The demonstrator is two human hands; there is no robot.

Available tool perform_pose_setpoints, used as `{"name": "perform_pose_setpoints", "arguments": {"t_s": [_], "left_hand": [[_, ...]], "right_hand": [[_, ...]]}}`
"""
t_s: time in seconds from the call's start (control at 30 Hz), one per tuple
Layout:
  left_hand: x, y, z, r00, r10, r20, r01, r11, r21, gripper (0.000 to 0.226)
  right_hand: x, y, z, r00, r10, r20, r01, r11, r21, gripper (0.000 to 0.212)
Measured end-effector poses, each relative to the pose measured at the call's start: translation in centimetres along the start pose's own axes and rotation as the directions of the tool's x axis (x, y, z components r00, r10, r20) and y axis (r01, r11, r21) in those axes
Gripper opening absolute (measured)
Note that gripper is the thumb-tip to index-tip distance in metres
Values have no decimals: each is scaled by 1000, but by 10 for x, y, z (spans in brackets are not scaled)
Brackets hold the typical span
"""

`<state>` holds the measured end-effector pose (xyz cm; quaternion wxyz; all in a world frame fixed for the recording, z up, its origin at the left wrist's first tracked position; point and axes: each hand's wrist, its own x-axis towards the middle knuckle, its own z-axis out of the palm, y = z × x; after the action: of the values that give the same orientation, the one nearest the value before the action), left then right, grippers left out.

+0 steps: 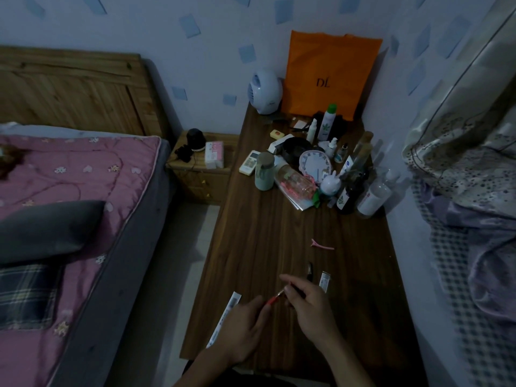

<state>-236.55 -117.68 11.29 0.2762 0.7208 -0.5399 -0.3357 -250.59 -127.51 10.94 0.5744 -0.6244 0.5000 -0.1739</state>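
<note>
A: Left hand [245, 328] pinches the brush [275, 298] at its red end, right hand [310, 305] pinches the dark shaft, low over the table [265, 241], near edge.
B: Open wood toward twelve; wrapper [232, 301] at nine, on the left edge.

— What do you see at the upper left of the frame?
— A wooden headboard [69, 90] against the wall [195, 65] (pale, with blue squares), and a pink quilt [69, 174] below it.
— And at the centre?
— You're facing a dark wooden table [265, 233]. A small nightstand [195, 180] stands beside it on pale floor [173, 289]. The light is dim.
</note>
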Motion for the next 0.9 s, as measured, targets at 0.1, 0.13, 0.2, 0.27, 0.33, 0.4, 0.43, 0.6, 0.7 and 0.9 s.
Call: {"name": "perform_pose_setpoints", "arguments": {"t_s": [0.1,0.13,0.2,0.27,0.33,0.4,0.43,0.6,0.7,0.9], "left_hand": [[3,4,-2,1000,-8,15,8,1000,-13,30],[4,6,-2,1000,-10,25,11,1000,-22,31],[7,9,-3,999,-7,41,8,999,-40,31],[9,11,-3,999,-8,45,10,999,-48,31],[10,12,-2,998,-15,54,18,998,-55,30],[10,14,1,998,2,59,-1,1000,-19,30],[11,16,1,998,17,64,-17,1000,-4,30],[14,21,3,991,50,125,-50,999,3,31],[13,18,6,991,51,127,-53,999,9,28],[14,13,15,988,-9,155,18,998,-62,28]], "right_hand": [[-4,-1,4,994,-13,-111,18,999,41,30],[-6,0,5,987,-24,-161,34,998,60,28],[-7,0,5,975,-37,-221,48,998,45,24],[-8,1,3,967,-46,-252,53,998,22,23],[-7,1,3,961,-46,-274,49,999,3,19],[-7,1,4,962,-19,-271,20,1000,0,20],[-7,1,4,962,10,-273,-1,999,33,27],[-1,3,-1,958,151,-245,-126,985,115,47],[0,7,0,962,153,-228,-141,988,68,44],[-2,12,6,961,83,-264,-94,995,-32,45]]}}
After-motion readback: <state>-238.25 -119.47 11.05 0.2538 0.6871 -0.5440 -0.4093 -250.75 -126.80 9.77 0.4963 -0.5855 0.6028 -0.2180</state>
